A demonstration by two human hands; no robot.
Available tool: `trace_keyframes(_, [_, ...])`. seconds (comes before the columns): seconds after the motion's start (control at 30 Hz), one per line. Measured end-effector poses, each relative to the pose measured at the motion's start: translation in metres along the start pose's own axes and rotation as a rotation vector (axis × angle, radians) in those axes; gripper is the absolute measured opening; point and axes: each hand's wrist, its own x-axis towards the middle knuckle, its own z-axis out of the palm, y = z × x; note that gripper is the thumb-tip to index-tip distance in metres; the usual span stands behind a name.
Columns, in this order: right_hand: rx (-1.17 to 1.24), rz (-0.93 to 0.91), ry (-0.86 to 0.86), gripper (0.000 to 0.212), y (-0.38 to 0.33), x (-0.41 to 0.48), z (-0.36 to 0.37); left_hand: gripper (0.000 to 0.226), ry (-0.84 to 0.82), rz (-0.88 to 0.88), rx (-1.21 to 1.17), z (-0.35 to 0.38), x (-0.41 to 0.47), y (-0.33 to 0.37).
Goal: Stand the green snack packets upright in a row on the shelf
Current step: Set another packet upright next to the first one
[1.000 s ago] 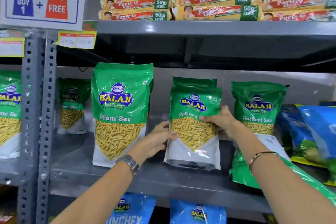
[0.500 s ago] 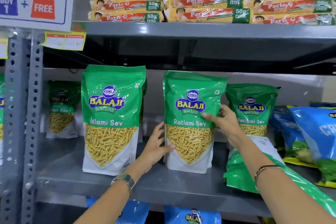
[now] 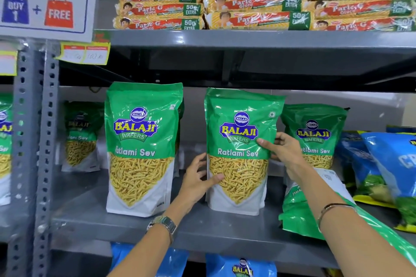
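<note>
The left hand (image 3: 198, 181) and the right hand (image 3: 282, 150) press on both sides of the middle green packet (image 3: 240, 153), holding it standing on the gray shelf (image 3: 202, 229) beside another standing packet (image 3: 141, 148). I think this one is being set straight, so next the hands should let go slowly, so it does not tip. A flat green packet (image 3: 299, 216) lies under the right arm and needs standing up, with the blue bags (image 3: 387, 164) crowding close beside it.
</note>
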Motion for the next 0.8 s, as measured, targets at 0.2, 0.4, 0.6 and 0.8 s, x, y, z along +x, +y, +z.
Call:
trace_keyframes(0.2, [0.003, 0.115, -0.162, 0.093, 0.016, 0.002, -0.009, 0.072, -0.008, -0.089, -0.014, -0.004, 0.005, 0.000])
trace_keyframes(0.4, [-0.070, 0.141, -0.397, 0.107, 0.031, -0.013, 0.004, 0.099, -0.167, -0.209, 0.014, 0.003, 0.011, 0.003])
trace_keyframes(0.6, [-0.023, 0.140, -0.362, 0.104, 0.037, -0.014, 0.006, 0.074, -0.149, -0.230, -0.019, 0.007, 0.009, 0.000])
trace_keyframes(0.8, [-0.039, 0.163, -0.357, 0.098, 0.032, -0.023, 0.006, 0.050, -0.137, -0.211, 0.004, 0.006, -0.001, 0.006])
